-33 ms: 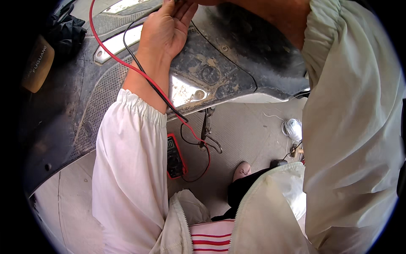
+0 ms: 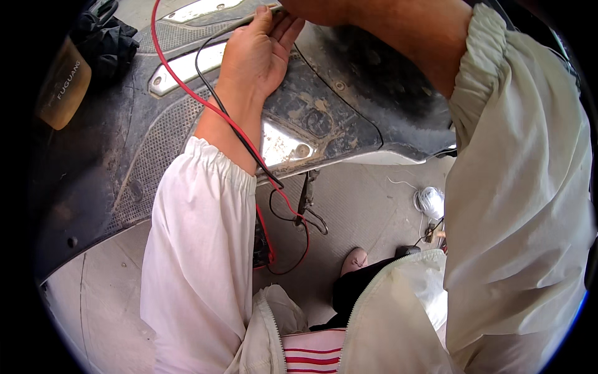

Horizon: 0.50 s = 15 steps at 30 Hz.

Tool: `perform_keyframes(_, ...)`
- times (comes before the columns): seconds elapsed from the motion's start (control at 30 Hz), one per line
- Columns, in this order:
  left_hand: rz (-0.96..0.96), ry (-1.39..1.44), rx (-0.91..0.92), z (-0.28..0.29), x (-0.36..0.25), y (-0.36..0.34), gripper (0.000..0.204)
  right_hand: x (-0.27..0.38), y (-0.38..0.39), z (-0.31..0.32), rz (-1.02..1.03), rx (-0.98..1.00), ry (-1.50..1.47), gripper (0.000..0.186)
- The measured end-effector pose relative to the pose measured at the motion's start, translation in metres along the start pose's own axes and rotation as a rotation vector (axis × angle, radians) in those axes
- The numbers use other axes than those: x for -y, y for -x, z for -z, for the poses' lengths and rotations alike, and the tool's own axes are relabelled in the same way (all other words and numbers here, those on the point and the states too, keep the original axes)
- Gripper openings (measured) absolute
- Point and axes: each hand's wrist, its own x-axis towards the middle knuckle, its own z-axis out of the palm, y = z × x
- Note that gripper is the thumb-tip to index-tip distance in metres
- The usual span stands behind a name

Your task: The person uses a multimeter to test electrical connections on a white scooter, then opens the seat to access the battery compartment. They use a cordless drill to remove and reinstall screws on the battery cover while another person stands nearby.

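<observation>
My left hand reaches over a dusty dark scooter floorboard, palm up, its thumb pressed toward the fingers at the upper edge. A black test lead curves up into that grip; its tip is hidden. Across my left forearm runs a red test lead that leaves the view at the top. Both leads trail down toward a red and black multimeter on the floor, half covered by my left sleeve. Close beside the left fingertips, my right hand is mostly cut off by the upper edge, its fingers out of sight.
An amber bottle and a black bag are at the far left. Below the floorboard hangs a metal stand. A ball of white string lies on the floor at right, near small tools. My pink shoe shows below.
The whole view has shifted slightly, so the floorboard and hands sit a little lower and farther right. My left sleeve covers more of the multimeter. The left hand's grip looks the same.
</observation>
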Motion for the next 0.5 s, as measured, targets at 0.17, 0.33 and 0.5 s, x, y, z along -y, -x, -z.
perform_keyframes(0.17, 0.051, 0.076, -0.022, -0.011, 0.013, 0.006, 0.033, -0.004, 0.003, -0.017, -0.089, -0.024, -0.079, 0.019)
perform_keyframes(0.33, 0.040, 0.051, -0.025, -0.005, 0.005, 0.007, 0.035, -0.001, -0.010, -0.016, -0.159, 0.079, -0.209, 0.020)
perform_keyframes(0.5, 0.046, 0.115, -0.099, -0.010, 0.005, 0.004, 0.031, 0.002, -0.019, -0.005, -0.234, 0.120, -0.269, 0.016)
